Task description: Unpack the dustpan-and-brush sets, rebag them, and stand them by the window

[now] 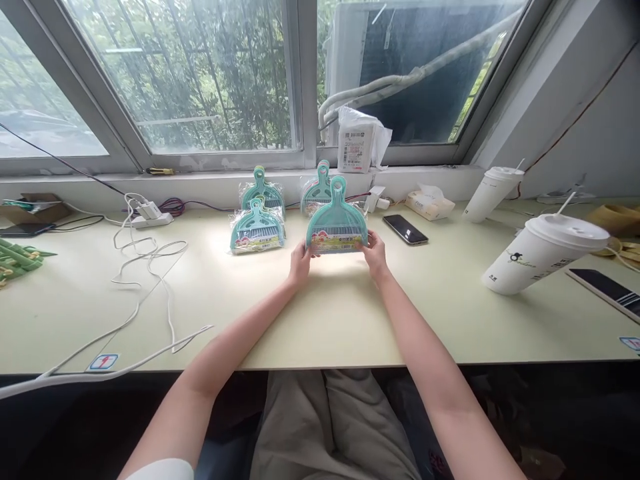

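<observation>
Between my two hands is a teal dustpan and brush set (338,220), upright with its looped handle at the top and a printed label along its lower edge. My left hand (301,262) grips its lower left corner, fingers partly hidden behind it. On the lower right corner, my right hand (375,255) is closed the same way. Just left stands a similar wrapped dustpan set (257,230), with another dustpan set (270,195) behind it. A further dustpan set (316,189) is partly covered by the one I hold.
Right of my hands lie a black phone (405,229), a tissue pack (430,201) and two lidded cups, the nearer cup (543,257) large. White cables (150,253) sprawl across the table's left side near a power strip (153,219). A wrapped package (356,143) rests on the sill.
</observation>
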`<state>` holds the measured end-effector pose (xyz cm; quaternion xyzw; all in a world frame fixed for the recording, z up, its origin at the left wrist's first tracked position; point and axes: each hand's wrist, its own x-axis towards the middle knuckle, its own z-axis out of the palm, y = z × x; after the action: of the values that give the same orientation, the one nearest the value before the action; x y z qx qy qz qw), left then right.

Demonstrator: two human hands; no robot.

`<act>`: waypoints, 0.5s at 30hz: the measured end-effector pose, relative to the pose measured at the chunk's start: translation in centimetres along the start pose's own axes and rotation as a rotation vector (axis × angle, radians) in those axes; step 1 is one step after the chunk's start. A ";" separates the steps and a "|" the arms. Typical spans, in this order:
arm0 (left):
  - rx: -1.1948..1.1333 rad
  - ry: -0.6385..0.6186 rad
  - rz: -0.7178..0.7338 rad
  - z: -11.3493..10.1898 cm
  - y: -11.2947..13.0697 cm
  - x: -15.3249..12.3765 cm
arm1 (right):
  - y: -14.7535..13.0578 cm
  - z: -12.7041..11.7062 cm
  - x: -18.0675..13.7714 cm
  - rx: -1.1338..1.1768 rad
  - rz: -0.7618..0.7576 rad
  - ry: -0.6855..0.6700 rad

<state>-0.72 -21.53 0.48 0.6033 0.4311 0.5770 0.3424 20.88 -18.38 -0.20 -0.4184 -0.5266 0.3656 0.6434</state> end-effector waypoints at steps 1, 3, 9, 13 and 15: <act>0.008 0.000 -0.020 0.4 -0.5 0.9 | 0.3 -0.1 0.4 -0.031 -0.004 0.017; 0.095 -0.008 -0.057 1.2 -1.3 3.0 | 1.2 -0.5 1.3 -0.113 -0.004 0.051; 0.361 0.136 -0.006 2.8 -3.9 9.3 | 4.1 -0.3 6.5 -0.423 -0.050 0.123; 0.321 0.320 -0.013 1.9 -6.6 13.5 | 5.6 2.3 10.4 -0.628 -0.136 0.052; 0.275 0.387 -0.032 1.2 -7.9 15.4 | 6.1 3.9 12.0 -0.706 -0.186 0.031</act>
<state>-1.14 -4.24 -0.71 0.5154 0.5728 0.6123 0.1773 18.94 -4.54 -1.03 -0.5706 -0.6462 0.0949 0.4978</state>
